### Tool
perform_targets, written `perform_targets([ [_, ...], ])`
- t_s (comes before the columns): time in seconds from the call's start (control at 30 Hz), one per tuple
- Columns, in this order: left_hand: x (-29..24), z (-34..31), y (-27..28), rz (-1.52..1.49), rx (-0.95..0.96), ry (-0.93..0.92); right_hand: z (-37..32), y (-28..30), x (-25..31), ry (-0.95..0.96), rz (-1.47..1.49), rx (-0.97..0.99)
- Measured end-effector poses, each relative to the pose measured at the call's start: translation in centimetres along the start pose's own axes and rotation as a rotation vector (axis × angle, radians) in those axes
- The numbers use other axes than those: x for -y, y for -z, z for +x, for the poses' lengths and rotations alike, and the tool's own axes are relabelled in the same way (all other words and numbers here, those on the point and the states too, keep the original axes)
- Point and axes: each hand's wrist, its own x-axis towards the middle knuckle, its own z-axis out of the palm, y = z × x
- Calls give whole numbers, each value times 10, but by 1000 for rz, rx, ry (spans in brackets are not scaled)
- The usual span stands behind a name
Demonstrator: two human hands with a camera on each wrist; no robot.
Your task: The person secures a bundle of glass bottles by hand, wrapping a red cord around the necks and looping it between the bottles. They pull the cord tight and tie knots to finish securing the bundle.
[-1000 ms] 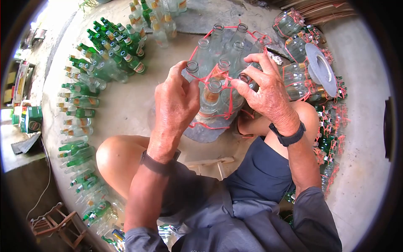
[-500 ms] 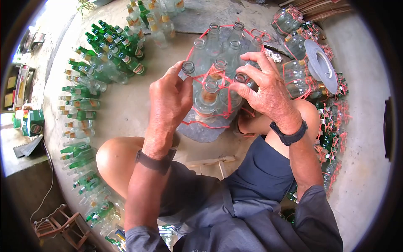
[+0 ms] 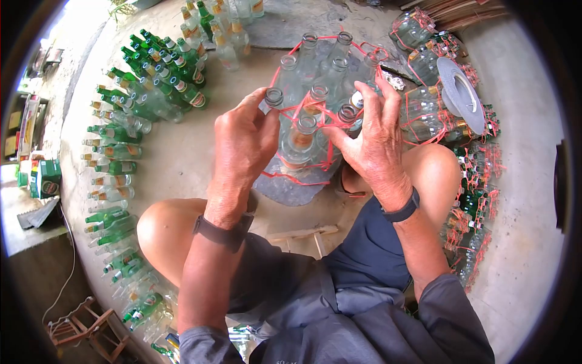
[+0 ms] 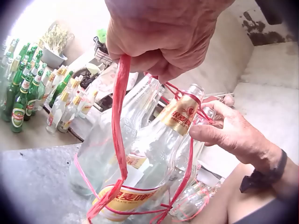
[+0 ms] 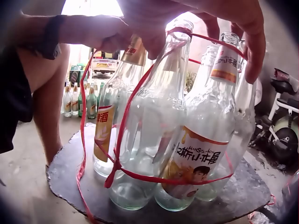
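Clear glass bottles (image 3: 300, 148) (image 4: 154, 135) (image 5: 147, 107) stand grouped upright on a dark slab (image 3: 291, 191) (image 5: 60, 179), with red strap (image 4: 119, 116) (image 5: 128, 109) around their bodies and necks. My left hand (image 3: 242, 148) (image 4: 163, 35) (image 5: 100, 30) grips a strand beside the near-left bottle's neck, its fingers curled. My right hand (image 3: 379, 145) (image 4: 238, 135) (image 5: 210, 18) spans the necks on the right, fingers spread and extended. Its thumb lies by the strapped front-right neck and its fingertips by a labelled neck behind. Some fingertip contact is hidden.
Rows of green and clear bottles (image 3: 115, 148) line the left side. Strapped bundles (image 3: 424, 106) stand along the right, with a grey hat (image 3: 464, 100) on one. Both bent knees (image 3: 170, 230) flank the slab. A wooden stool (image 3: 91, 327) is at lower left.
My right hand has shifted left, its fingers now straighter and reaching to the labelled neck behind. The left hand has moved slightly left since the first frame, still gripping.
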Motion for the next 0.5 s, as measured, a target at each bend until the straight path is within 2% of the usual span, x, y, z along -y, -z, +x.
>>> perform_targets([
  [0.1,1,0,-2,-1,-2,-2,-4,-3,2,-82,47,18],
  [0.2,-2,-1,-1,-5,9,-5,-1,-4,-2,-37,44,19],
  [0.37,-2,-15,-5,-5,0,-2,8,-1,-11,44,20,128],
  [0.5,-7,-25,-8,6,-39,-93,21,2,-23,127,94,154],
])
